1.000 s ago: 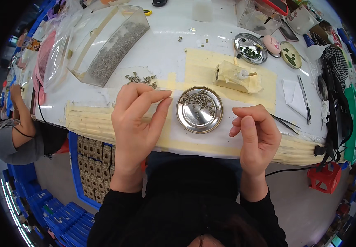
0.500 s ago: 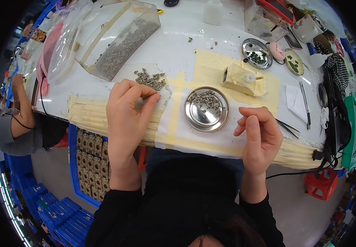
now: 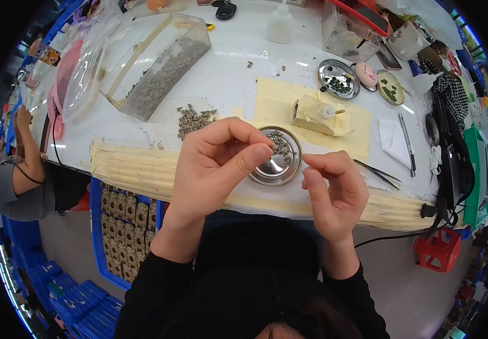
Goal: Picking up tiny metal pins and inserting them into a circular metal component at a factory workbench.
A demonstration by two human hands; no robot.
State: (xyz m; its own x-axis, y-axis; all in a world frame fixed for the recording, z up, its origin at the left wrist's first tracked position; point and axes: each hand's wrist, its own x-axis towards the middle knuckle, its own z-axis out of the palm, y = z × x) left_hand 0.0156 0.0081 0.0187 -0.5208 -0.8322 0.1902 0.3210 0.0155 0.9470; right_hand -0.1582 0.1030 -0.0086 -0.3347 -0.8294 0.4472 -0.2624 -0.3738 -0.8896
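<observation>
My left hand (image 3: pixel 216 164) is raised in front of the round metal dish, its thumb and index fingertips pinched together; whatever lies between them is too small to make out. To the dish's right is my right hand (image 3: pixel 337 195), fingers loosely curled, with a gap between index finger and thumb and nothing visible in it. The shiny metal dish (image 3: pixel 273 174) holds small grey-green pieces (image 3: pixel 280 148) and is partly covered by my left fingers. A loose pile of similar pieces (image 3: pixel 195 121) lies beyond my left hand.
A clear bin of grey granules (image 3: pixel 168 73) stands far left. A tape-wrapped block (image 3: pixel 318 114) sits behind the dish. Tweezers (image 3: pixel 377 174), a pen (image 3: pixel 406 144) and a dish of dark green pieces (image 3: pixel 339 82) are to the right. A co-worker's arm (image 3: pixel 26 135) shows at left.
My left hand has moved right, from the loose pile to the metal dish, its fingertips pinched. My right hand has shifted slightly left toward the dish. The whole view has shifted slightly.
</observation>
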